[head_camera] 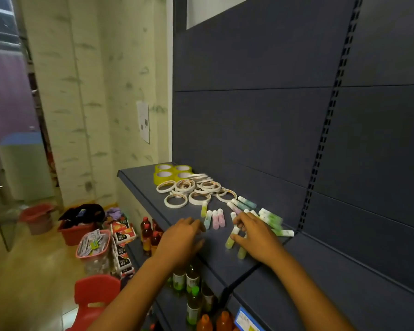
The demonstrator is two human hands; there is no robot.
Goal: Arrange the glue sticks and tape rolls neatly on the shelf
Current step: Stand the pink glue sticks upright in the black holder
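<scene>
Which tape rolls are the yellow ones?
The four thick yellow rolls at the shelf's far left end. The other rolls nearer the hands are thin, flat and white.

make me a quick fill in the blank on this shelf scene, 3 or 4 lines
1. The four tape rolls at the far end of the shelf are ____ in colour.
2. The flat white tape rings lie between the yellow rolls and the ____ sticks.
3. The right hand rests on the glue sticks; the left hand holds ____.

Missing words: yellow; glue; nothing
</scene>
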